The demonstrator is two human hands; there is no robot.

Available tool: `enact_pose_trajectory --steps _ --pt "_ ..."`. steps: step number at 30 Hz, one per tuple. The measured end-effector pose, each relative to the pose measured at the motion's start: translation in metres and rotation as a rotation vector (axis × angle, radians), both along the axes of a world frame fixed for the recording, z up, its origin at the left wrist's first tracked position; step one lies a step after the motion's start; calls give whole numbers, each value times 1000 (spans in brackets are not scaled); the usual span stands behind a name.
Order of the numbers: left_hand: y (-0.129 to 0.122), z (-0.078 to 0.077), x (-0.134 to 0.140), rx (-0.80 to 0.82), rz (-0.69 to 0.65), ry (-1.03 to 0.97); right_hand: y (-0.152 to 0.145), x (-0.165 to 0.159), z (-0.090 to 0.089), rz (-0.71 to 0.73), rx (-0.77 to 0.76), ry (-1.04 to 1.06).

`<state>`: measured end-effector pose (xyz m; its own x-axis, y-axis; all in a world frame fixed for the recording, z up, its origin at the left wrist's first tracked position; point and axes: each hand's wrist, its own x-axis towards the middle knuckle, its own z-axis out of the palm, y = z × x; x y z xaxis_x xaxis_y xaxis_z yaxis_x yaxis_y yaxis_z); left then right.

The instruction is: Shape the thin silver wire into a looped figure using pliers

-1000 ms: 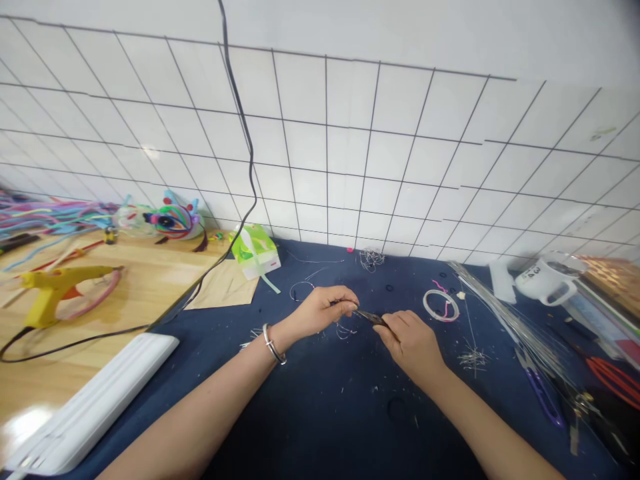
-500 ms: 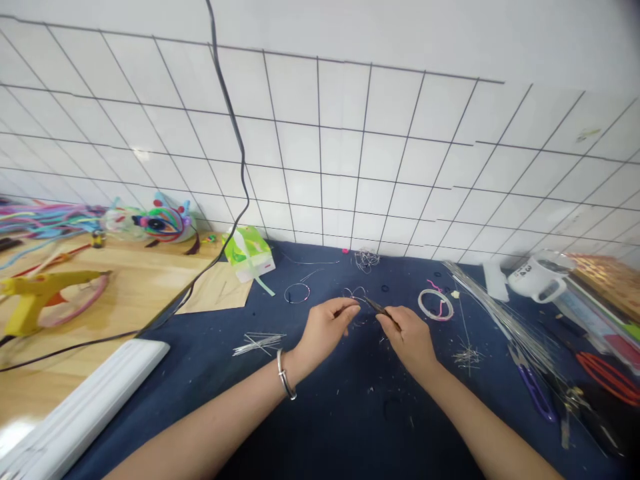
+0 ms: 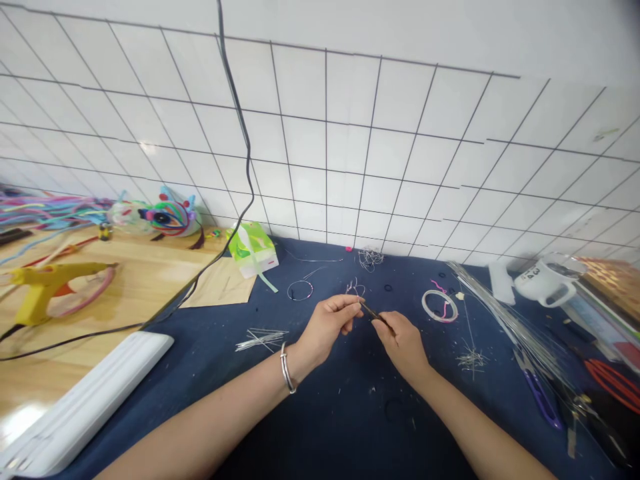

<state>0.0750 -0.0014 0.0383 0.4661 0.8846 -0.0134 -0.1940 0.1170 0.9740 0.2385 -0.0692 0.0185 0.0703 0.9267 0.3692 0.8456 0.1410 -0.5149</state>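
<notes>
My left hand [image 3: 334,321], with a silver bangle at its wrist, pinches a thin wire piece bent into loops [image 3: 356,288]. The loops stick up just beyond the fingertips. My right hand [image 3: 401,340] is closed around dark pliers [image 3: 373,312], whose narrow jaws point left and meet the wire at my left fingertips. How the jaws grip the wire is too small to tell. Left of my hands a wire ring [image 3: 300,291] lies on the dark blue cloth [image 3: 320,413]. Short straight wires [image 3: 260,339] lie in a small pile near my left wrist.
A tangle of wire [image 3: 370,259] sits by the tiled wall. To the right are a wire coil [image 3: 440,305], long loose wires [image 3: 493,307], purple-handled snips [image 3: 540,393] and a white mug [image 3: 545,283]. On the left are a yellow glue gun [image 3: 45,287], a white power strip [image 3: 100,400] and a green tissue pack [image 3: 254,248].
The pliers have come closer to my left fingertips, and the wire loops have turned and look narrower. The whole view has shifted slightly.
</notes>
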Motion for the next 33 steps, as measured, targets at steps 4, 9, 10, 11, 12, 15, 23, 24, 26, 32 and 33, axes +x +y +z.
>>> enact_pose_trajectory --steps 4,9,10,11,12,15,23,24,26,32,33 --pt "12 -1 -5 152 93 120 3 0 -6 31 -60 -118" --pt "13 -4 -5 516 132 365 2 -2 6 50 -28 -122" --pt "11 -5 -4 608 116 396 1 -2 11 54 -47 -55" --pt "9 -6 -3 686 87 419 -1 -2 15 36 -77 30" --pt "6 -8 -2 745 52 438 -2 -2 19 10 -108 117" --pt "-2 -11 1 827 -62 470 -5 -3 26 17 -181 280" --pt "-6 -6 1 827 -195 433 -9 -6 30 52 -223 319" --pt "-6 -6 1 811 -190 430 -9 -7 32 56 -213 320" --pt "-6 -4 2 782 -176 429 -11 -9 33 61 -184 338" --pt "-2 -1 1 635 -229 379 -10 -12 31 93 -130 402" --pt "0 0 1 593 -255 359 -10 -12 31 103 -128 411"
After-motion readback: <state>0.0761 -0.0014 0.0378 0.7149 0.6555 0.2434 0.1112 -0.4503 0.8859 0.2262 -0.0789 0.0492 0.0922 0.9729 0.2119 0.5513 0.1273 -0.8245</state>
